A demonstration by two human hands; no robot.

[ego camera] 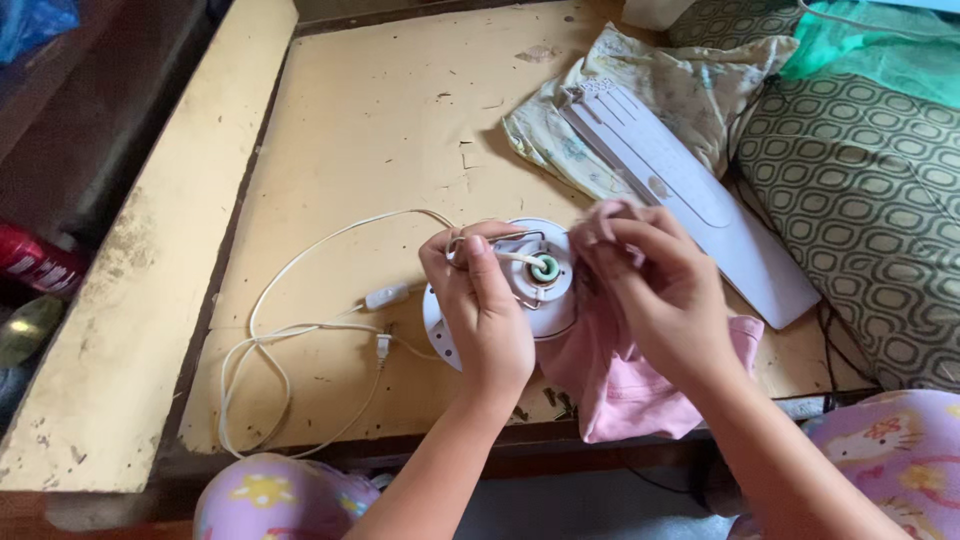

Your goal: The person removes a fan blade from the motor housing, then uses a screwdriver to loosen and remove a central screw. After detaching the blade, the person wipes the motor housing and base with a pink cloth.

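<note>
The left hand (485, 305) is closed around the near rim of a round white lamp base (530, 290), which lies on the worn yellow table (370, 120) near the middle of the view; the thumb presses across its top beside a green-ringed socket (545, 267) at the centre. The right hand (655, 285) pinches a fold of pink cloth (620, 385) against the base's 3 o'clock edge, the rest of the cloth trailing toward 5 o'clock. A white cord (290, 330) with an inline switch (386, 296) and a plug (382, 346) loops away to 9 o'clock, unplugged.

At 1 o'clock a flat white panel (690, 205) rests partly on a crumpled patterned rag (650, 90), apart from the base. A cushion (870, 190) with a ring pattern sits at 3 o'clock.

My judgement is that wiping is mid-way: the base's visible face looks clean, but the cloth is only at one edge, the panel lies untouched, and the cord has not been gathered up.
</note>
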